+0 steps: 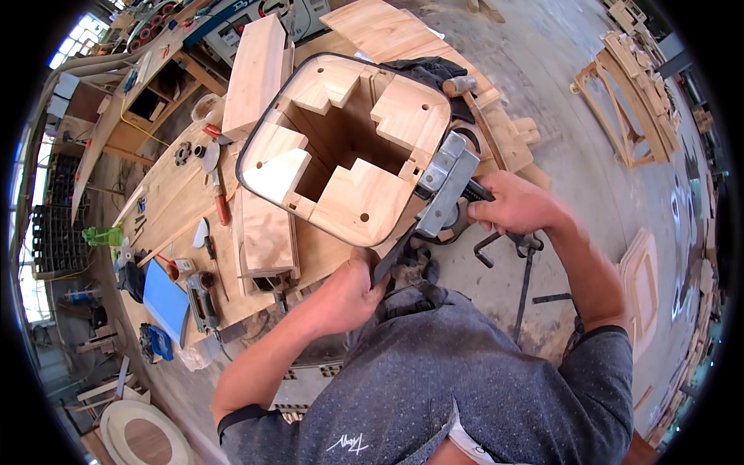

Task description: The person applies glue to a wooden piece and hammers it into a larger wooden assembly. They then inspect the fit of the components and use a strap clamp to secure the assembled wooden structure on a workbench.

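Observation:
A hollow wooden box column [364, 203] stands in front of me, its open end up and stepped wooden blocks with drilled holes in its corners. A dark band runs around its outside edge. At its right side sits a grey metal strap tensioner [448, 184]. My right hand [521, 203] is closed around the tensioner's black handle [478, 191]. My left hand [345, 293] pinches the loose dark strap end [394, 257] below the column's near corner. A black crank with a bent bar hangs just below my right hand.
Wooden beams [256, 74] lie beside the column on a workbench [174, 201]. Left of them are a putty knife [204, 234], a power tool [203, 301] and a blue sheet [164, 298]. A mallet [460, 86] lies behind the column. A wooden frame [620, 116] stands far right.

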Tool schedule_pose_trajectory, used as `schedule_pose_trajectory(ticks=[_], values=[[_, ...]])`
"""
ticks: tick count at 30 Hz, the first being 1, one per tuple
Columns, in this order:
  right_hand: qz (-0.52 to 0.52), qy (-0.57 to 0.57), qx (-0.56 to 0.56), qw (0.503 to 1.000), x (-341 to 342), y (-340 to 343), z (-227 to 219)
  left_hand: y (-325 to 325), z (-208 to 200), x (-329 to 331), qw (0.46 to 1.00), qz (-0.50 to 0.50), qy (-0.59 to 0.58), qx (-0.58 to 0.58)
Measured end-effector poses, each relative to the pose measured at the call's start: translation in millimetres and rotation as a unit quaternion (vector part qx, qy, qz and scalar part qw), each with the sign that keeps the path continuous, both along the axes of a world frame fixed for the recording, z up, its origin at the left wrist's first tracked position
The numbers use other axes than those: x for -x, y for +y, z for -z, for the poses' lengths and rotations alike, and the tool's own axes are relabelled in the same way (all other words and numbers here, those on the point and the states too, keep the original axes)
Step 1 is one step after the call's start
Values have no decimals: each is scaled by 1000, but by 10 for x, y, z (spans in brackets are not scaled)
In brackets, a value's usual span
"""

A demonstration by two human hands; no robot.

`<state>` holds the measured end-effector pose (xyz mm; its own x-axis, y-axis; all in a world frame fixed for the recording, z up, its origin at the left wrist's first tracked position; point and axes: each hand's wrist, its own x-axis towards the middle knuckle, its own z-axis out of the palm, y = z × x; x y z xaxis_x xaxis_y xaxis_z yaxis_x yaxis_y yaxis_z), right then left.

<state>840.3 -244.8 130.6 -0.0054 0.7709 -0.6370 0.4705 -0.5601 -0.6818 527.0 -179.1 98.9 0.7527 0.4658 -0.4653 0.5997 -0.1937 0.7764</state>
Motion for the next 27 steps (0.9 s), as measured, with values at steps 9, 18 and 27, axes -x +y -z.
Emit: schedule_pose_trajectory(ticks=[9,18,27], values=[[23,3,20,1000,-13,23,-51,-47,86,111,995,-93,-26,37],[19,13,29,999,-8,64,-81,59,405,285,841,-376,-311,234],[-33,-43,-6,999,-24,79,-86,-10,345,55,805,-439,-323,235]])
